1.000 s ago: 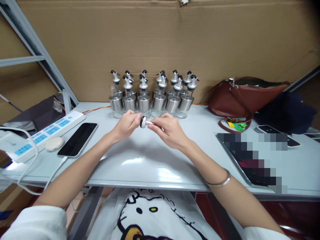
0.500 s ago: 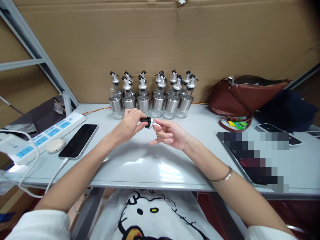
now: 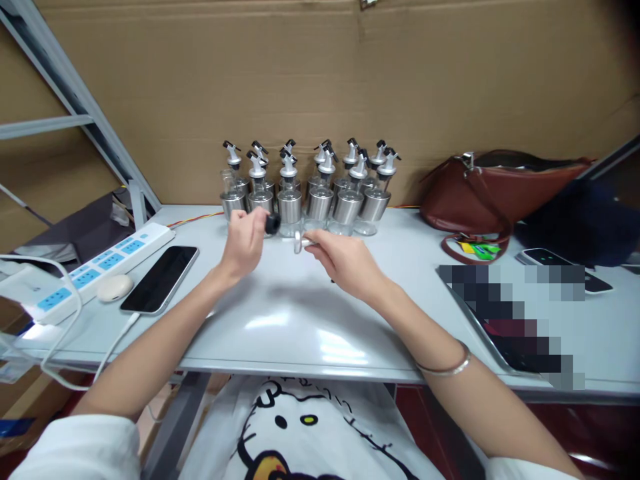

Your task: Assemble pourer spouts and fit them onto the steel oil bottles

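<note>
My left hand [image 3: 243,243] is closed round a black stopper [image 3: 273,223], its round end pointing right. Between the fingertips of my right hand [image 3: 353,263] is a silver pourer spout [image 3: 299,242], its round collar facing left. A small gap separates the stopper and the spout, both held above the table. Just behind my hands, glass oil bottles with steel sleeves stand in two rows, most topped by silver spouts with black levers. The front-left bottle [image 3: 233,199] has an open neck; my left hand is close in front of it.
A brown handbag [image 3: 480,193] lies at the back right, near a tablet [image 3: 495,333] partly blurred out. To the left are a phone [image 3: 160,280], a round white case [image 3: 115,288] and a power strip [image 3: 100,270] with cables. A cardboard sheet [image 3: 300,80] stands behind the bottles.
The black stopper and silver spout, joined before, are now apart. My left hand has moved left with the stopper, and my right hand has turned over, its back upward.
</note>
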`<state>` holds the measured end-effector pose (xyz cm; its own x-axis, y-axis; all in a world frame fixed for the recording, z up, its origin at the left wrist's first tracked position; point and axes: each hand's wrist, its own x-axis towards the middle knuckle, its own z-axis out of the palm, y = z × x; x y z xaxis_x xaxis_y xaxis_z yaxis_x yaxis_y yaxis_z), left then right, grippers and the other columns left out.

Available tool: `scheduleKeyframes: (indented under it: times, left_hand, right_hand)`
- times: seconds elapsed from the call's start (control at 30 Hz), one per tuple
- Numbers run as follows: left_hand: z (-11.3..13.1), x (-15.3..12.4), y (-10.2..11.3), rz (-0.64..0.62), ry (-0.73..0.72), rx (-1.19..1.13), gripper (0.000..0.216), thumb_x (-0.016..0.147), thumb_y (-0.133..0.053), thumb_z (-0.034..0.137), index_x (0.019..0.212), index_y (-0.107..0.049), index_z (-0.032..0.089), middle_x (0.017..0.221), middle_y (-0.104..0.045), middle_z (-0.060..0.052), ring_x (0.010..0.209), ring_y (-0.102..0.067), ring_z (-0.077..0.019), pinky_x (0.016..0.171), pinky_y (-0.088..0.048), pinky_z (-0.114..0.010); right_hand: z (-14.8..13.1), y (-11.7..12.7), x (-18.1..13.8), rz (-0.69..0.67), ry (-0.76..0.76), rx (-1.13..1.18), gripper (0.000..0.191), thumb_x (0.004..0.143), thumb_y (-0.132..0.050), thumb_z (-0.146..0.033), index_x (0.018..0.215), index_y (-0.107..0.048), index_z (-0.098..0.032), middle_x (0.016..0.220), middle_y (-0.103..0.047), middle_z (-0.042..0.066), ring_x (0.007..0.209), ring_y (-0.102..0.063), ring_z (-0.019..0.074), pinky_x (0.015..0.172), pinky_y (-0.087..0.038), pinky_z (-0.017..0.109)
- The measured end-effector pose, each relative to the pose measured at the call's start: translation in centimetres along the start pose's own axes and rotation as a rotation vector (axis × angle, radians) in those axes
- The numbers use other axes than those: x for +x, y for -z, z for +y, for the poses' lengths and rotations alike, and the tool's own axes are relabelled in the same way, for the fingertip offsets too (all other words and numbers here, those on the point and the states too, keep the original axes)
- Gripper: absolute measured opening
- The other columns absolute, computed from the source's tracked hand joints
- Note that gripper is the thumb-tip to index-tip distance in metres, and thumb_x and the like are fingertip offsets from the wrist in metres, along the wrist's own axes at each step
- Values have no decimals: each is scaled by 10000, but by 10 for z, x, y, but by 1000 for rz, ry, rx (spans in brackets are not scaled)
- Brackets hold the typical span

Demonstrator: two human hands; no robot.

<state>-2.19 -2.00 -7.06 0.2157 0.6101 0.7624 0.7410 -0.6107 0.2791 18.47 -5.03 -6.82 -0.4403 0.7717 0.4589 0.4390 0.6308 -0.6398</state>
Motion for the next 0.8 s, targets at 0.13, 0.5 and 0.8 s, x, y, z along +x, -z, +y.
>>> scheduleKeyframes:
  times: [0.13, 0.5, 0.8]
  left_hand:
    - [-16, 4, 2, -302, 133, 7, 448, 970, -304, 470, 676, -498, 194, 556, -497, 19, 522, -444, -144, 575, -308, -276]
    - [-17, -8, -9, -638, -177, 429, 239, 929, -463, 257, 1069, -631, 161, 1016, -613, -98, 785, -611, -209, 710, -402, -316]
    - [-23, -14, -17, -723, -190, 368, 351, 908, -390, 157, 1163, -628, 203, 941, -604, -81, 668, -599, -162, 629, -418, -274]
  right_hand:
    - [10, 3, 0, 169, 253, -263, 272, 961, -385, -226, 1142, -584, -184, 985, -641, 104, 907, -602, 192, 785, -470, 312]
    - [21, 2, 1, 341, 271, -410, 415, 974, -377, -264, 1364, -492, -178, 868, -591, 67, 787, -561, 167, 753, -467, 283]
    - [20, 1, 1, 342, 365, -484, 341, 974, -428, -274, 1260, -585, -174, 783, -650, 46, 741, -599, 165, 720, -445, 284]
